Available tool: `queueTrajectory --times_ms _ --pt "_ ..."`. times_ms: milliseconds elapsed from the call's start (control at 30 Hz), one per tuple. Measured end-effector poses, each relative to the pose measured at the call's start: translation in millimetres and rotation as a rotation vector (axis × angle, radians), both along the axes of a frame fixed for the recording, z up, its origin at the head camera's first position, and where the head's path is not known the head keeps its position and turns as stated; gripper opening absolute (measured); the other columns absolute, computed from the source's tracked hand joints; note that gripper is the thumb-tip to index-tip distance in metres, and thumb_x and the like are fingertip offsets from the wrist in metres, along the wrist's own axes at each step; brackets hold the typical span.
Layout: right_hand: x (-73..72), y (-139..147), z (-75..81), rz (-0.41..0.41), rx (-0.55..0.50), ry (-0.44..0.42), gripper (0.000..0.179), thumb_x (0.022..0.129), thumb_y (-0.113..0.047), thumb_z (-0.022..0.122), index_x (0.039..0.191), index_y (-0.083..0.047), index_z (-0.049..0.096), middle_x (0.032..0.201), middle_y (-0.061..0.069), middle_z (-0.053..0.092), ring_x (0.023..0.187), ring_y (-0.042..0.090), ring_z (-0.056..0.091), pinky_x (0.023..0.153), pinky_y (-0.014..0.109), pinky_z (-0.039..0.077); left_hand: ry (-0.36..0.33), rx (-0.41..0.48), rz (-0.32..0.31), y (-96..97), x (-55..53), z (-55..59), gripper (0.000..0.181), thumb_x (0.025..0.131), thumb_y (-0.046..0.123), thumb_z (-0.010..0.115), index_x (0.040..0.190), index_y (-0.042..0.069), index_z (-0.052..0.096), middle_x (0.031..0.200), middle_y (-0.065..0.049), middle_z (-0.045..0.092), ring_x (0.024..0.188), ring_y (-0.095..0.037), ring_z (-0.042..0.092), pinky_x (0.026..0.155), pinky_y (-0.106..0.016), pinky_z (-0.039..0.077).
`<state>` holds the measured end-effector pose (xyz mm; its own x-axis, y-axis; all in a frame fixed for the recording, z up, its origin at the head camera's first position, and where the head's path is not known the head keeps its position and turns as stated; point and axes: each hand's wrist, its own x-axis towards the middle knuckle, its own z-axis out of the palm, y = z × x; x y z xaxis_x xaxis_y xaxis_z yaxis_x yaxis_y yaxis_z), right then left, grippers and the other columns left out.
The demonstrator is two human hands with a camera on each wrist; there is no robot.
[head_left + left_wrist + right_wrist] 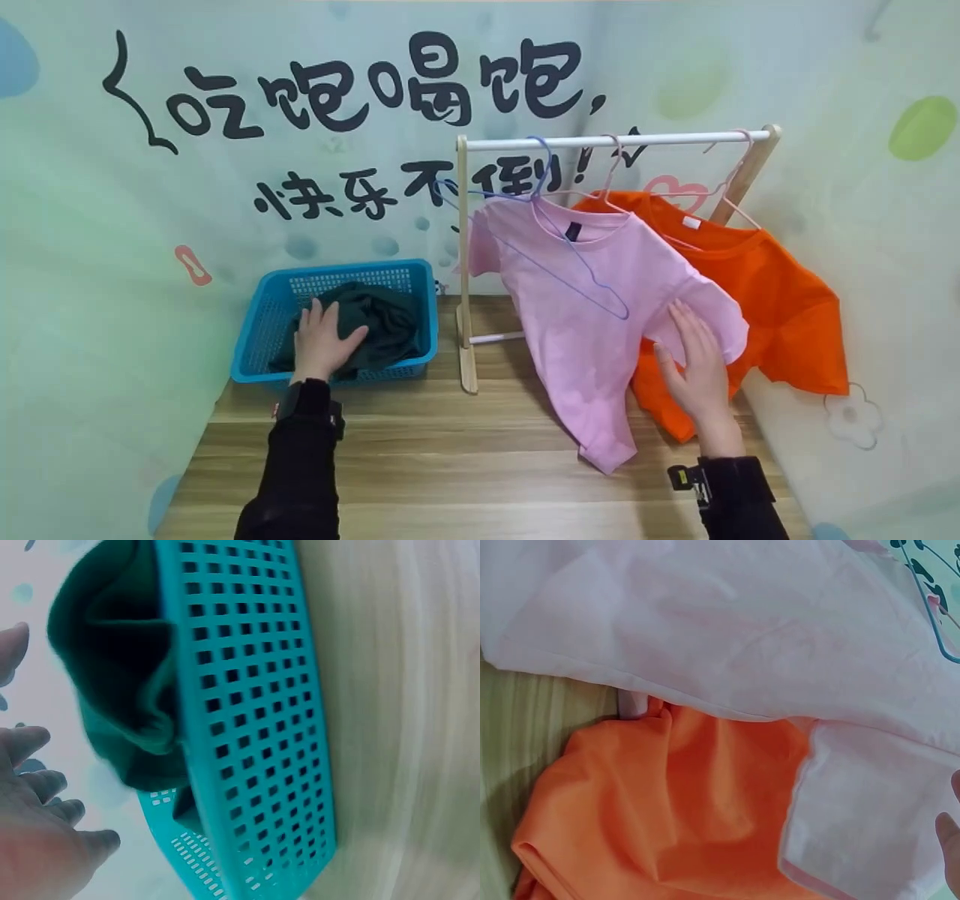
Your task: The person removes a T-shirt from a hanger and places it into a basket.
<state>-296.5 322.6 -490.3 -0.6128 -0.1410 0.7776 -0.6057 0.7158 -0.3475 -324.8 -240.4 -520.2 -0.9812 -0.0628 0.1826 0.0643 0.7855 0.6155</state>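
A dark green cloth garment [382, 319] lies bunched in a blue plastic basket [427, 330]. Over it is my left hand [321, 337], fingers spread; in the left wrist view the hand [37, 817] shows apart from the cloth. A pink T-shirt [577, 300] hangs from a pink hanger [616, 169], and an orange T-shirt [795, 315] hangs behind it to the right. My right hand [697, 367] is at the pink shirt's sleeve with fingers extended; whether it touches the fabric I cannot tell. Only fingertips [949, 832] show in the right wrist view.
A wooden rack with a white rail [675, 140] stands on the wood-grain table [450, 465]. An unloaded blue hanger [541, 169] hangs at its left, in front of the pink shirt. Printed cloth walls [112, 225] enclose the table's back and sides.
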Motion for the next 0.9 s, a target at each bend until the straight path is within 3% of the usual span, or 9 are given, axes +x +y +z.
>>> queueTrajectory --times_ms 67,100,200,400,633,767,900 --pt "-4.0 -1.0 5.9 0.0 0.012 0.006 0.054 0.089 -0.032 0.055 0.134 -0.002 0.046 0.138 0.016 0.043 0.127 0.035 0.037 0.107 0.048 0.021 0.0 -0.018 0.003 1.6 3.0 -1.3 0.082 0.089 0.056 0.046 0.147 0.006 0.018 0.151 -0.024 -0.001 0.136 -0.041 -0.011 0.105 -0.057 -0.008" --pt "-6.4 -1.7 9.3 -0.001 0.02 0.007 0.055 0.089 -0.032 0.055 0.134 -0.002 0.046 0.138 0.016 0.043 0.127 0.034 0.037 0.107 0.048 0.021 -0.026 -0.02 0.014 7.8 10.0 7.6 0.078 0.091 0.051 0.047 0.146 0.003 0.021 0.15 -0.026 0.002 0.135 -0.043 -0.008 0.104 -0.059 -0.006" --pt "-13.4 -4.6 19.6 -0.008 0.051 0.0 0.056 0.089 -0.034 0.055 0.135 -0.003 0.046 0.139 0.015 0.042 0.128 0.033 0.035 0.108 0.047 0.02 -0.032 -0.081 0.019 8.9 13.5 6.1 0.073 0.093 0.047 0.048 0.145 0.002 0.023 0.149 -0.028 0.008 0.135 -0.046 -0.001 0.103 -0.062 -0.003" --pt "-24.0 -9.7 37.9 -0.032 0.124 -0.008 0.057 0.088 -0.034 0.056 0.136 -0.005 0.044 0.141 0.013 0.04 0.13 0.031 0.033 0.108 0.046 0.019 -0.068 -0.205 0.054 6.7 18.7 -3.6 0.077 0.092 0.054 0.044 0.147 0.006 0.021 0.15 -0.026 0.007 0.135 -0.046 -0.001 0.1 -0.067 0.002" --pt "-32.8 -14.2 61.6 -0.057 0.154 0.006 0.058 0.087 -0.033 0.057 0.137 -0.007 0.044 0.142 0.01 0.039 0.131 0.027 0.032 0.109 0.045 0.018 -0.08 -0.198 0.068 12.5 24.5 -11.5 0.079 0.091 0.058 0.04 0.148 0.008 0.018 0.15 -0.026 0.007 0.134 -0.047 -0.005 0.097 -0.069 -0.007" --pt "-37.5 -18.2 75.5 -0.12 0.182 -0.042 0.061 0.087 -0.033 0.059 0.141 -0.013 0.038 0.146 0.006 0.034 0.135 0.025 0.026 0.11 0.043 0.013 -0.07 -0.217 0.08 19.2 27.2 -12.8 0.081 0.09 0.062 0.037 0.148 0.008 0.018 0.15 -0.026 0.008 0.134 -0.047 -0.004 0.096 -0.068 -0.012" --pt "-44.8 -20.8 85.2 -0.191 0.211 -0.143 0.062 0.089 -0.032 0.057 0.144 -0.016 0.033 0.147 0.008 0.032 0.135 0.026 0.025 0.11 0.045 0.01 -0.053 -0.266 0.087 28.2 27.6 -14.9 0.081 0.089 0.063 0.036 0.147 0.009 0.021 0.15 -0.025 0.01 0.135 -0.047 -0.001 0.095 -0.069 -0.011"
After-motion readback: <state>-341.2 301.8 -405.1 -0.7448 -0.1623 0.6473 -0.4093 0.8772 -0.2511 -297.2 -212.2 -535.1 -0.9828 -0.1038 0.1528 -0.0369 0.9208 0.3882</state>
